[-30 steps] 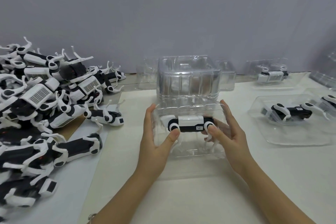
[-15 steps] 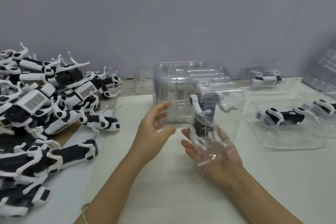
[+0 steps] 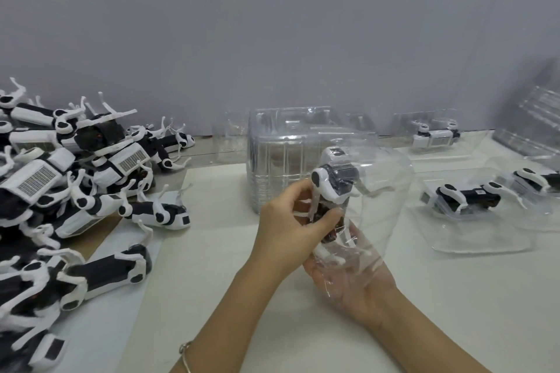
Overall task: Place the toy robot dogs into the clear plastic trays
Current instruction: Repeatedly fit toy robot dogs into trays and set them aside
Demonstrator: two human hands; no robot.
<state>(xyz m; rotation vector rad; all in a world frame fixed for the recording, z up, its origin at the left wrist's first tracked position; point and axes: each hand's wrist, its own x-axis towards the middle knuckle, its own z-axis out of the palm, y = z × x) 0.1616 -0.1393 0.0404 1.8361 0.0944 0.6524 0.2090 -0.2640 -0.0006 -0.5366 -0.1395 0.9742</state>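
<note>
A clear plastic tray is lifted off the table and tipped on end, with a black-and-white toy robot dog inside it. My right hand supports the tray from below with its palm up and fingers spread. My left hand grips the dog's lower body with thumb and fingers at the tray's left side. A stack of empty clear trays stands just behind.
A big pile of loose robot dogs covers the table's left side. Filled trays lie at the right and far right back. More clear trays lean at the far right edge. A grey wall closes the back.
The tray with the dog was lifted from the table and tipped upright onto my right palm. My left hand let go, then came back and took hold of the dog.
</note>
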